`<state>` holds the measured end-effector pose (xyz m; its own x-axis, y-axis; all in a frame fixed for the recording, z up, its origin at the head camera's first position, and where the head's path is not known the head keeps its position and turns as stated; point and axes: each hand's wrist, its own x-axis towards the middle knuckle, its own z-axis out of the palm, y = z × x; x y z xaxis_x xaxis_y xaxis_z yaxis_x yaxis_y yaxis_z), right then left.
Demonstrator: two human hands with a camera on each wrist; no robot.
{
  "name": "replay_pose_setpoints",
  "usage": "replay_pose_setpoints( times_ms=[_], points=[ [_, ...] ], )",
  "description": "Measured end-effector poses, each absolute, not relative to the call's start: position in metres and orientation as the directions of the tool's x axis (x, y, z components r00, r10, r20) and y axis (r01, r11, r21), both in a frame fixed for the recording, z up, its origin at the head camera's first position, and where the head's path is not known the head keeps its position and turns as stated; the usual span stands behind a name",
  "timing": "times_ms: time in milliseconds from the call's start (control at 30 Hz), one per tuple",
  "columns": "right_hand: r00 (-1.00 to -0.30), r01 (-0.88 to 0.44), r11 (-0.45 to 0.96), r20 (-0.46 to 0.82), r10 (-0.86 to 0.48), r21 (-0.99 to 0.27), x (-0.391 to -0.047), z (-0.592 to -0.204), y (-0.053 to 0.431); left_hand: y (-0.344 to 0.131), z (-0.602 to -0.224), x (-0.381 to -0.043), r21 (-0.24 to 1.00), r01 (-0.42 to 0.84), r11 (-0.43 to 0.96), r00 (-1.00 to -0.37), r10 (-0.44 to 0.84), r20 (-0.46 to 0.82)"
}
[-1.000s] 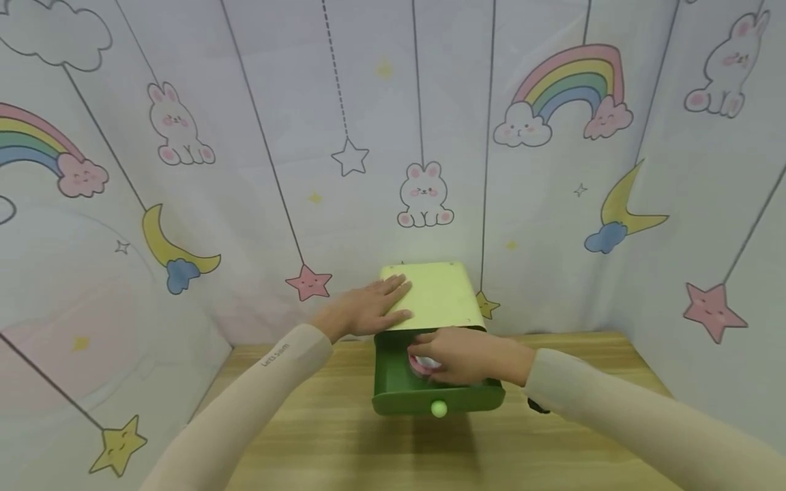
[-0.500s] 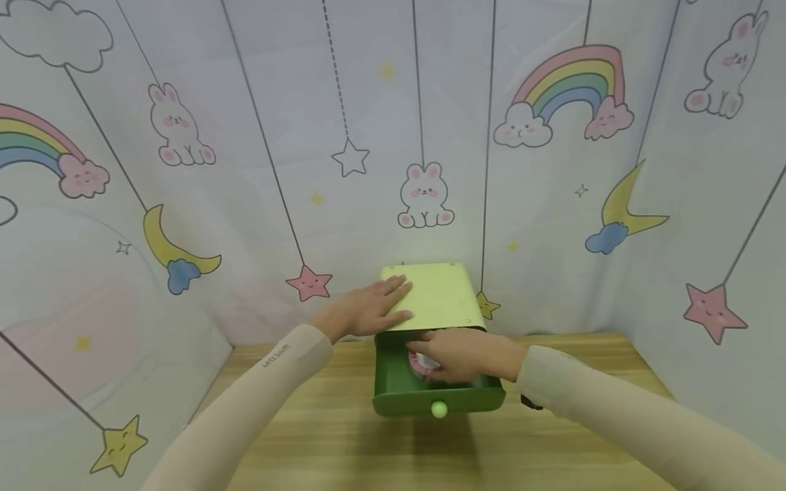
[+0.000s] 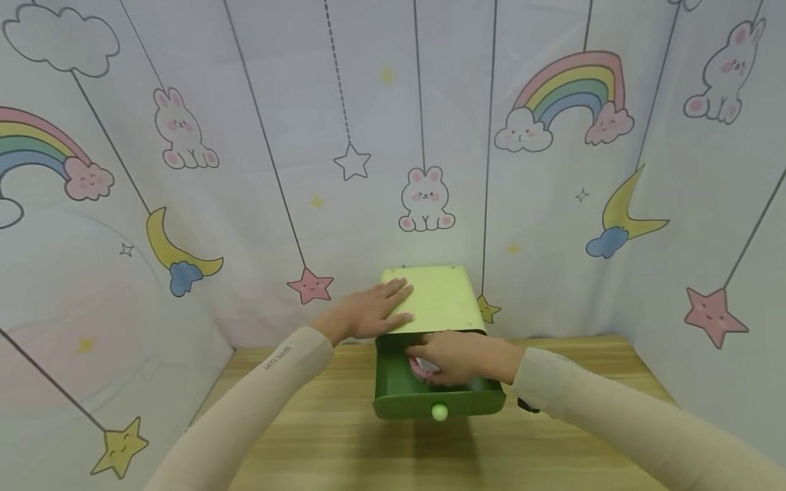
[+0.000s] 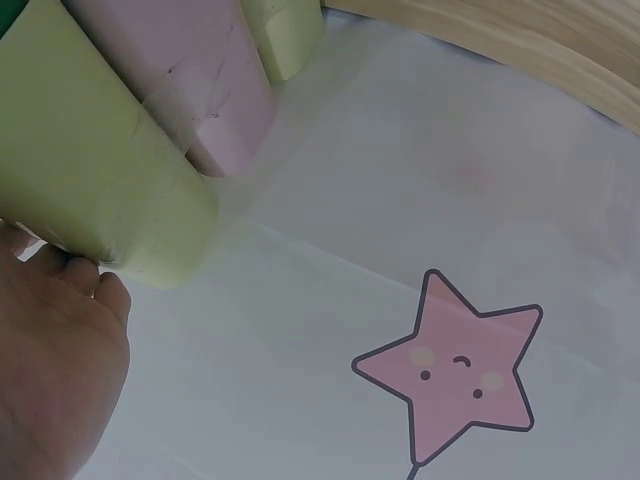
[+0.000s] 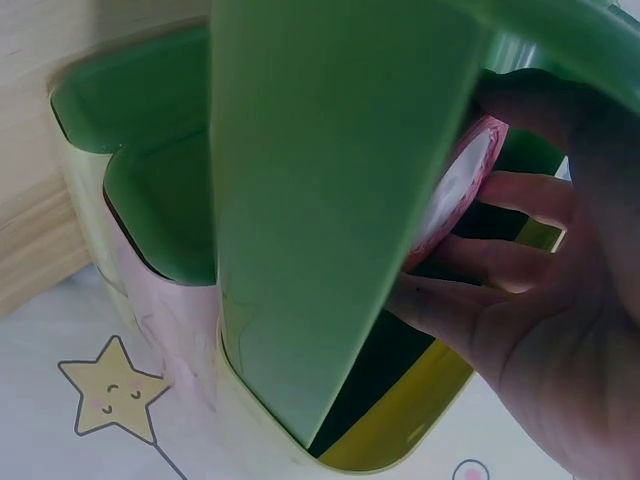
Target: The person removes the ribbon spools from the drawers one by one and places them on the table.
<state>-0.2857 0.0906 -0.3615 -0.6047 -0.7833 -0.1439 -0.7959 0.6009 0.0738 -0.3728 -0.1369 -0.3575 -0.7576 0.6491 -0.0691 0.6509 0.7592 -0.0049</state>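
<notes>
A small drawer cabinet with a pale yellow-green top [image 3: 439, 296] stands against the back wall. My left hand [image 3: 371, 311] rests on the left side of that top, fingers straight and slightly spread. The top green drawer [image 3: 402, 407] is pulled out, with a round light-green knob [image 3: 439, 412] on its front. Inside it, my right hand [image 3: 460, 358] holds a round, flat thing with a pink rim and a white face [image 5: 462, 190]. In the right wrist view, the thumb and fingers pinch its edge. The palm covers part of it in the head view.
Below the open drawer, the cabinet has a pink tier [image 4: 205, 85] and another yellow-green tier [image 4: 285, 35]. Their green drawers [image 5: 165, 215] look shut. A wooden tabletop [image 3: 307, 423] lies beneath, enclosed by cloth walls printed with rabbits, stars and rainbows.
My right forearm has shifted slightly left, and the hand has moved a little over the round thing. My left hand and the drawer stay put.
</notes>
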Motion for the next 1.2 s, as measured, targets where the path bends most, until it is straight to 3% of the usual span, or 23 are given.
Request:
replay_pose_setpoints(
  times_ms=[467, 933, 1200],
  points=[
    [-0.577, -0.816, 0.564, -0.137, -0.805, 0.123, -0.284, -0.362, 0.093, -0.137, -0.360, -0.373, -0.002, 0.645, 0.764, -0.763, 0.643, -0.071],
    [-0.542, -0.838, 0.546, -0.122, -0.831, 0.008, -0.274, -0.341, 0.104, -0.136, -0.357, -0.373, 0.012, 0.646, 0.763, -0.761, 0.645, -0.066],
    [-0.557, -0.828, 0.561, -0.111, -0.823, -0.008, -0.264, -0.327, 0.108, -0.137, -0.358, -0.371, 0.019, 0.651, 0.758, -0.756, 0.651, -0.064]
  ],
)
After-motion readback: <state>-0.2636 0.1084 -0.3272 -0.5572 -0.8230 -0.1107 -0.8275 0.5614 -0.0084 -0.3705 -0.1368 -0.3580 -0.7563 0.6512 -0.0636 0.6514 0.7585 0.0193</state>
